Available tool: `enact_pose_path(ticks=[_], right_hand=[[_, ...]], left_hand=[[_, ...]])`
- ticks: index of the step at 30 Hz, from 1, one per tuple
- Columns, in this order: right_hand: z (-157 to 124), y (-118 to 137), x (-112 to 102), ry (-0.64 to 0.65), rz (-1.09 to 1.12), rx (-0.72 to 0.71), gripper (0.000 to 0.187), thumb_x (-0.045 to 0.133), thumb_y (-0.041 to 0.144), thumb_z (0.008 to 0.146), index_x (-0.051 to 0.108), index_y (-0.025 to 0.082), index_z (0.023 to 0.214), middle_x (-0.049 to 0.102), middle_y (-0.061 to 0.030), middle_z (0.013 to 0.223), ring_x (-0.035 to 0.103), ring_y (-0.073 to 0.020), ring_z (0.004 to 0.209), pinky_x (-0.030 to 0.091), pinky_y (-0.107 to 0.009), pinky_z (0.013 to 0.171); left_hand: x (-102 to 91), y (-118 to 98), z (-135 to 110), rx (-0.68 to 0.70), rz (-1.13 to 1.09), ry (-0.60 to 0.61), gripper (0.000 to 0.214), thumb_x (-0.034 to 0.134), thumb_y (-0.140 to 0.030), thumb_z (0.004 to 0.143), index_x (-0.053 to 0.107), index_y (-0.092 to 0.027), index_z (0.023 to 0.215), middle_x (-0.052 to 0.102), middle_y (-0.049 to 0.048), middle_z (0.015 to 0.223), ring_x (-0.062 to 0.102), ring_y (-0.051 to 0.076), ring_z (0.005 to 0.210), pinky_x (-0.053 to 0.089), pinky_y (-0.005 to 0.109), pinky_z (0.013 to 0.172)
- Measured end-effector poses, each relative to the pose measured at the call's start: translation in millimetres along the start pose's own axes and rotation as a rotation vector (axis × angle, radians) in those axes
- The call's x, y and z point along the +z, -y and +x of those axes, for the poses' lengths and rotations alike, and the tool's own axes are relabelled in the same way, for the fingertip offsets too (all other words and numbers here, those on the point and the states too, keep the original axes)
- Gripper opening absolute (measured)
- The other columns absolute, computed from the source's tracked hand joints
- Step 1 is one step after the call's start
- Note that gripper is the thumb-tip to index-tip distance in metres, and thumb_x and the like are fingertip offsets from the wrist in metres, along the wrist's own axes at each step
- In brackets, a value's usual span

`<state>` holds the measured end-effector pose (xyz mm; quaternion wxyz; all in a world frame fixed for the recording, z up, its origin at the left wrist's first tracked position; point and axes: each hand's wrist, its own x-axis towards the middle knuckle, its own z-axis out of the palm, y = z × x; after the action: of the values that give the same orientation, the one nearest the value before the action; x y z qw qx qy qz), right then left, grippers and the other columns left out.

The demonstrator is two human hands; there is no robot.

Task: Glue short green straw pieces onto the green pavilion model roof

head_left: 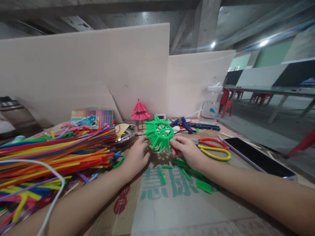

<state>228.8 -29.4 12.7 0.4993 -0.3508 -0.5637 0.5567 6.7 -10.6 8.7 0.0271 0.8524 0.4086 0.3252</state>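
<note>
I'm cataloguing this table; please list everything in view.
Spoked fuzzy ring: one, green, centre
Short fuzzy offcuts: several, green, front
Long fuzzy sticks: many, multicoloured, left
Pagoda model: one, pink, centre back
Marker set: one, multicoloured, back left
Metal bowl: one, silver, left
Glue gun: one, blue, centre
Slim tool: one, blue, back right
Loop-handled scissors: one, red-yellow, right
Flat smartphone: one, black, right
Plastic bottle: one, clear, right
Thin cable: one, white, left front
Upright panels: several, pale, back
Plastic chairs: several, red, background right
Left hand: one, bare, ring's left
Right hand: one, bare, ring's right
</note>
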Motion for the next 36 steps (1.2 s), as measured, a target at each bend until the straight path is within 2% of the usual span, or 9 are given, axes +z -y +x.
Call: enact_pose_path(ticks=[3, 7, 10, 13, 19, 24, 27, 32, 36], right_hand=[[-1, 1, 0, -0.024, -0.064, -0.045, 0.044, 0.064, 0.064, 0.082, 0.053, 0.022, 0.071, 0.053, 0.0040, 0.055, 0.045, -0.0127, 0.049, 0.036, -0.026, 0.049], [-4, 3, -3, -0.150, -0.411, -0.299, 0.046, 0.047, 0.055, 0.097, 0.049, 0.023, 0.065, 0.050, 0.0023, 0.058, 0.047, -0.0143, 0.056, 0.039, -0.029, 0.056], [-7, 4, -6, -0.168, -0.593, -0.474, 0.029, 0.050, 0.042, 0.098, 0.059, 0.022, 0.080, 0.059, -0.0003, 0.070, 0.054, -0.0161, 0.065, 0.042, -0.029, 0.063], [-9, 3, -6, -0.174, -0.625, -0.567, 0.013, 0.053, 0.032, 0.096, 0.062, 0.022, 0.095, 0.066, -0.0029, 0.084, 0.059, -0.0173, 0.073, 0.048, -0.030, 0.068], [-11, 1, -4, -0.147, -0.664, -0.680, 0.010, 0.058, 0.026, 0.095, 0.060, 0.023, 0.104, 0.063, -0.0020, 0.084, 0.058, -0.0167, 0.070, 0.050, -0.031, 0.069], [-12, 1, -3, -0.133, -0.683, -0.682, 0.008, 0.057, 0.024, 0.095, 0.060, 0.023, 0.102, 0.062, -0.0014, 0.083, 0.056, -0.0164, 0.070, 0.048, -0.031, 0.069], [-11, 1, -3, -0.153, -0.660, -0.626, 0.005, 0.055, 0.026, 0.095, 0.059, 0.022, 0.096, 0.060, -0.0008, 0.081, 0.055, -0.0163, 0.070, 0.045, -0.029, 0.067], [0, -1, -13, -0.268, -0.563, -0.440, 0.028, 0.050, 0.039, 0.097, 0.048, 0.023, 0.074, 0.045, 0.0037, 0.067, 0.045, -0.0143, 0.063, 0.036, -0.028, 0.059], [10, -7, -20, -0.258, -0.543, -0.332, 0.035, 0.049, 0.045, 0.096, 0.048, 0.022, 0.069, 0.043, 0.0045, 0.062, 0.042, -0.0138, 0.059, 0.033, -0.029, 0.058]], left_hand=[[1.5, 3, 0, -0.004, -0.007, 0.002, 0.014, 0.053, -0.019, 0.091, 0.066, -0.017, 0.093, 0.060, 0.0130, 0.116, 0.060, 0.028, 0.113, 0.051, 0.044, 0.102], [3.3, 6, 1, -0.014, -0.034, -0.019, 0.017, 0.052, -0.025, 0.094, 0.066, -0.018, 0.094, 0.060, 0.0126, 0.115, 0.060, 0.027, 0.114, 0.051, 0.045, 0.102], [2.7, 6, 0, -0.018, -0.046, -0.018, 0.017, 0.052, -0.025, 0.094, 0.067, -0.017, 0.097, 0.060, 0.0132, 0.117, 0.058, 0.028, 0.116, 0.049, 0.046, 0.104], [1.6, 4, 0, -0.024, -0.041, -0.018, 0.017, 0.052, -0.024, 0.094, 0.067, -0.017, 0.095, 0.061, 0.0131, 0.116, 0.058, 0.028, 0.115, 0.049, 0.047, 0.104], [-0.1, -1, 0, -0.015, -0.002, -0.021, 0.014, 0.053, -0.020, 0.092, 0.067, -0.017, 0.089, 0.061, 0.0121, 0.114, 0.060, 0.027, 0.113, 0.051, 0.044, 0.102], [-3.5, -5, 0, -0.002, 0.023, 0.003, 0.015, 0.053, -0.016, 0.092, 0.068, -0.017, 0.091, 0.061, 0.0115, 0.114, 0.060, 0.027, 0.112, 0.051, 0.042, 0.101], [-3.9, -5, 0, 0.005, 0.023, 0.007, 0.015, 0.053, -0.018, 0.092, 0.068, -0.017, 0.090, 0.062, 0.0113, 0.114, 0.061, 0.027, 0.113, 0.051, 0.042, 0.101], [1.0, 1, 0, -0.029, -0.010, -0.005, 0.016, 0.053, -0.022, 0.094, 0.068, -0.016, 0.095, 0.061, 0.0125, 0.115, 0.059, 0.028, 0.114, 0.049, 0.044, 0.102], [3.5, 4, 1, -0.067, -0.032, -0.023, 0.016, 0.056, -0.027, 0.094, 0.068, -0.016, 0.092, 0.061, 0.0119, 0.112, 0.060, 0.028, 0.112, 0.050, 0.043, 0.100]])
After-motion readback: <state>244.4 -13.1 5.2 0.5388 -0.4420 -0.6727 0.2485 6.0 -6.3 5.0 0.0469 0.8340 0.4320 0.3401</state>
